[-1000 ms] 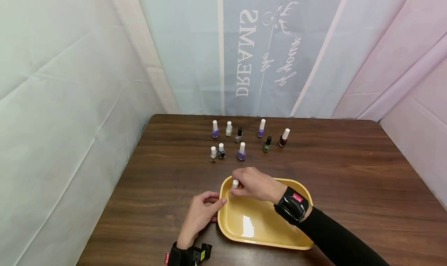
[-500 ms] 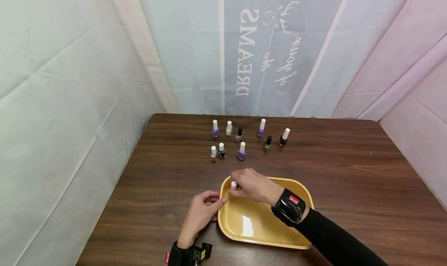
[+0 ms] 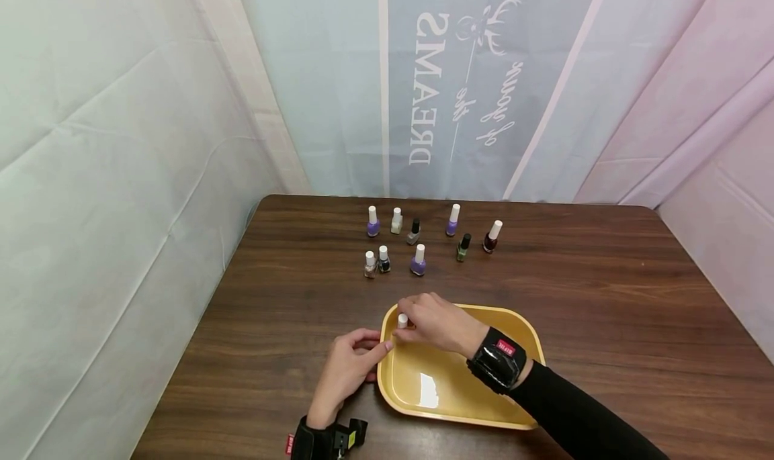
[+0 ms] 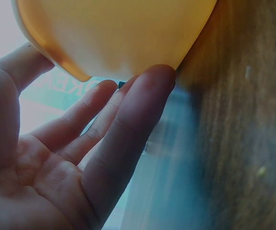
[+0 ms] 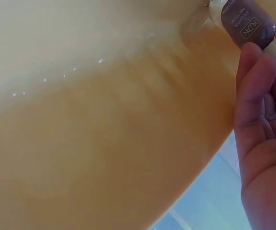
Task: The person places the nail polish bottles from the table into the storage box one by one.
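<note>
In the head view a yellow tray (image 3: 459, 373) rests on the brown table. My right hand (image 3: 440, 323) is inside its far left corner, pinching a nail polish bottle by the white cap (image 3: 402, 321). The right wrist view shows this bottle (image 5: 248, 21) with a dark mauve body and pale lettering, its base close to the tray floor. At the tray's left end my left hand (image 3: 347, 373) grips the wall, thumb over the rim and fingers outside. The left wrist view shows those fingers (image 4: 138, 115) against the tray's wall (image 4: 123, 38).
Several nail polish bottles stand beyond the tray, among them a purple one (image 3: 418, 261), a green one with a black cap (image 3: 463, 248) and a dark red one (image 3: 492, 237). Fabric curtains (image 3: 338, 97) hang behind and beside the table (image 3: 605, 312).
My right hand has shifted slightly left and toward me with the bottle, nearer the tray's left wall. The left hand stays on the tray.
</note>
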### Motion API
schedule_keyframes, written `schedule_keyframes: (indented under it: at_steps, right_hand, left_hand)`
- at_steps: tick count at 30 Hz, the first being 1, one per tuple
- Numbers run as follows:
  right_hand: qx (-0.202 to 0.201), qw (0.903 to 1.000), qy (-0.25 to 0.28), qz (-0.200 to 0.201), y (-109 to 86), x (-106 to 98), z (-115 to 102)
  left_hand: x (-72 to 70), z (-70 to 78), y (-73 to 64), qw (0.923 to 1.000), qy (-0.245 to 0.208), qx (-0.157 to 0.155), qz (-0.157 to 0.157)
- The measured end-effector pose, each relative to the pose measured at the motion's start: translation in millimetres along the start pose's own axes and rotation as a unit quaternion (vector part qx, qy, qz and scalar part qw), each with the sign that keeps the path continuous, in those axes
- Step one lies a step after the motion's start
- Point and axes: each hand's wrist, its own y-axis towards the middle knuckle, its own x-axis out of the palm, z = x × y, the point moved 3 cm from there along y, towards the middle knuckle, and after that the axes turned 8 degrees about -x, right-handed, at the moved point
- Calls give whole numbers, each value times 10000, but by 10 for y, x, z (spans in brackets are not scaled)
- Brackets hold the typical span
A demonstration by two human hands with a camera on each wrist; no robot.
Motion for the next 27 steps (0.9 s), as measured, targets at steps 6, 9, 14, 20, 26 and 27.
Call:
schedule_keyframes:
  at_steps: [6, 9, 14, 20, 26, 27]
  right_hand:
    - [59, 10000, 7, 42, 0, 15, -2]
    - [52, 9999, -17, 90, 2, 18, -6]
    - [106, 9999, -49, 78, 0, 21, -10]
    - [181, 9998, -64, 30, -2, 9, -28]
    - [172, 9998, -78, 33, -6, 7, -34]
    - [165, 9998, -82, 47, -7, 4, -36]
  left_hand:
    - [2, -7, 2, 10000, -4, -1, 10]
    - [1, -9, 3, 10000, -8, 1, 22]
    - [2, -10, 6, 10000, -30, -28, -5]
    - [10, -12, 2, 9999, -137, -48, -76]
    - [18, -6, -7, 9995, -277, -93, -125]
    - [18, -5, -7, 9995, -266, -91, -117]
